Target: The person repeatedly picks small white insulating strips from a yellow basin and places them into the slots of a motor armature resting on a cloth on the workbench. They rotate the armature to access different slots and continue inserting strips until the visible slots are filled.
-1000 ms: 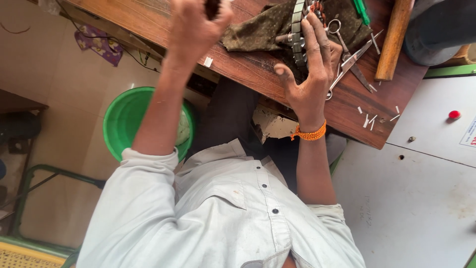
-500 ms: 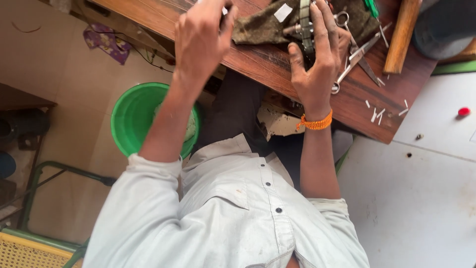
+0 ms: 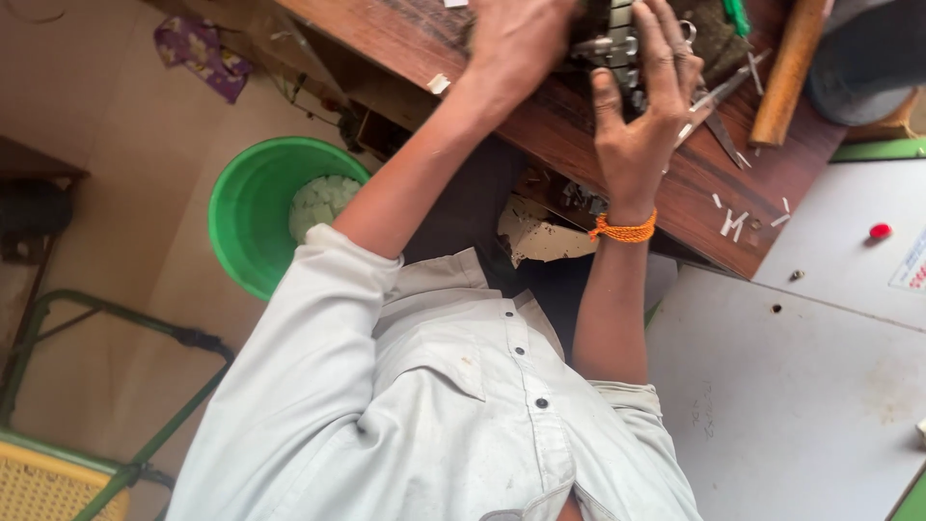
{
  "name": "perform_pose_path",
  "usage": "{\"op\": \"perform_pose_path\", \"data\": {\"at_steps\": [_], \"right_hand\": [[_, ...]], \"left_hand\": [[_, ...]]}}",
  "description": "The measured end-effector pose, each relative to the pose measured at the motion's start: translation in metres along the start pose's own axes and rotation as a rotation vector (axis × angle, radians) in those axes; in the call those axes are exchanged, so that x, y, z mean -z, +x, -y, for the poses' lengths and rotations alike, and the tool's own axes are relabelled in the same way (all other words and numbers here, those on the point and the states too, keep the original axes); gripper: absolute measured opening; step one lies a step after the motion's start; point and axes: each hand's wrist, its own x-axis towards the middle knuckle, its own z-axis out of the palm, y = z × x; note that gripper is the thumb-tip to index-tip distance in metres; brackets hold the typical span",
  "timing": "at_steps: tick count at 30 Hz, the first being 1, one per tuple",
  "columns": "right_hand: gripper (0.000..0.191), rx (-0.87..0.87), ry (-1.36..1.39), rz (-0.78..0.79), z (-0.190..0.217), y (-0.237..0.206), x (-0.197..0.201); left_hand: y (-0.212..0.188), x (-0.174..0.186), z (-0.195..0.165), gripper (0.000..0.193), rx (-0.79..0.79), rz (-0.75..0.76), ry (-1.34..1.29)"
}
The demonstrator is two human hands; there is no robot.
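Observation:
Both my arms reach forward over a dark wooden workbench [image 3: 579, 125]. My right hand [image 3: 641, 106], with an orange thread round its wrist, grips a grey metal assembly [image 3: 610, 39] of stacked plates, thumb on the near side and fingers over the far side. My left hand [image 3: 516, 43] is closed against the left side of the same assembly; its fingers are hidden and cut off by the top edge. A dark olive cloth [image 3: 719, 43] lies under and behind the assembly.
Metal tweezers and blades [image 3: 719, 106], a green-handled tool [image 3: 738, 14], a wooden handle [image 3: 786, 72] and small white chips [image 3: 733, 222] lie on the bench. A green bucket [image 3: 246, 217] with pale pieces stands on the floor at left. A grey metal surface [image 3: 820, 386] with a red button [image 3: 879, 232] is at right.
My left hand has moved right and now meets the metal assembly beside my right hand. The right hand has kept its grip. The view has shifted closer to the bench.

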Motion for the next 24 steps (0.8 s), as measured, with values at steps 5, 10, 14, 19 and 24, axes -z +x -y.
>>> {"op": "perform_pose_path", "data": {"at_steps": [5, 10, 14, 19, 24], "right_hand": [[0.056, -0.009, 0.131, -0.004, -0.003, -0.007, 0.002], [0.046, -0.037, -0.011, -0.064, -0.013, -0.001, 0.013], [0.033, -0.121, 0.055, 0.020, -0.015, 0.003, 0.033], [0.038, -0.211, 0.095, 0.007, 0.019, -0.018, 0.031], [0.030, -0.384, 0.308, 0.062, 0.029, -0.007, 0.063]], "left_hand": [[-0.016, 0.037, 0.022, 0.022, 0.268, 0.087, -0.030], [-0.016, 0.081, 0.000, 0.042, 0.138, -0.042, -0.082], [-0.026, 0.104, -0.062, 0.063, 0.251, 0.199, -0.892], [-0.029, 0.099, -0.106, 0.073, 0.286, -0.001, -0.951], [0.008, 0.066, -0.065, 0.058, 0.305, 0.268, -0.937]]}}
